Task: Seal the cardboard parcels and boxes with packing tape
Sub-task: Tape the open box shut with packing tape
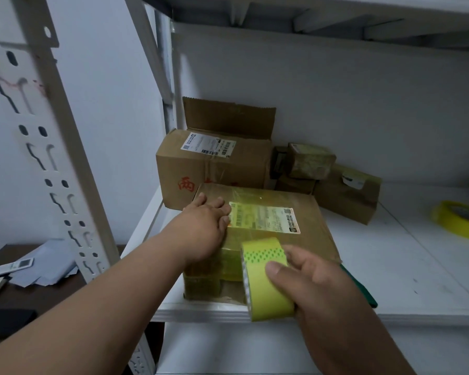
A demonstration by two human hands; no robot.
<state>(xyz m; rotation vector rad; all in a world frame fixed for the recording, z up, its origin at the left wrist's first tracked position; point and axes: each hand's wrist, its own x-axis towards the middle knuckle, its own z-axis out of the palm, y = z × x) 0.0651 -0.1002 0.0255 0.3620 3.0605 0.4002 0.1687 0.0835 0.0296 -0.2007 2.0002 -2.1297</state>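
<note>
Head view: left hand point(205, 228) presses flat, steadying the parcel point(303, 228); right hand point(306, 280) grips the tape roll point(266, 280) to lay tape.

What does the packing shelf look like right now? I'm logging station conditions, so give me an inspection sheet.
Surface: white shelf board, scuffed, under another shelf.
Job's things: flat cardboard parcel with a printed label, yellowish tape across it; yellow-green tape roll at its near edge; taped, labelled brown box behind; smaller taped boxes to the right.
Clutter: second yellow tape roll at far right; dark green object partly hidden by the right hand.
Grippers: left hand rests flat on the parcel; right hand grips the tape roll.
Cables: nothing seen.
Surroundings: slotted metal upright; dark desk with papers lower left.
</note>
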